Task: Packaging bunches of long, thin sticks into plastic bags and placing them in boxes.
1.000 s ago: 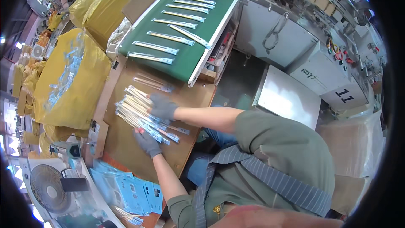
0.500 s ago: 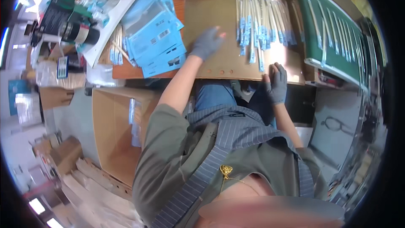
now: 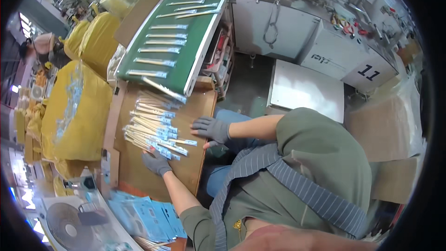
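Slim wooden sticks in clear-and-blue wrappers, which look like wrapped chopsticks (image 3: 151, 128), lie in a loose, roughly parallel pile on the brown table (image 3: 139, 176). My left hand (image 3: 157, 162), in a grey glove with bare fingertips, rests at the pile's near-left side. Its fingertips meet the outermost sticks, and its fingers look extended rather than wrapped around any. My right hand (image 3: 211, 129), gloved alike, lies over the table's front edge, fingers stretched out and apart from the pile. Above the pile, a green conveyor belt (image 3: 130, 60) carries more wrapped chopsticks, one overhanging its end.
Blue printed plastic bags (image 3: 148, 216) are stacked beside my left forearm, with a fan (image 3: 69, 227) beyond. Large yellow sacks (image 3: 76, 111) stand past the table's far side. A person (image 3: 44, 49) is in the background. A white low box (image 3: 306, 88) sits on the floor.
The view has swung right, bringing the conveyor into fuller sight. My left hand has moved from near the blue bags to the pile; my right hand stays near the table's front edge.
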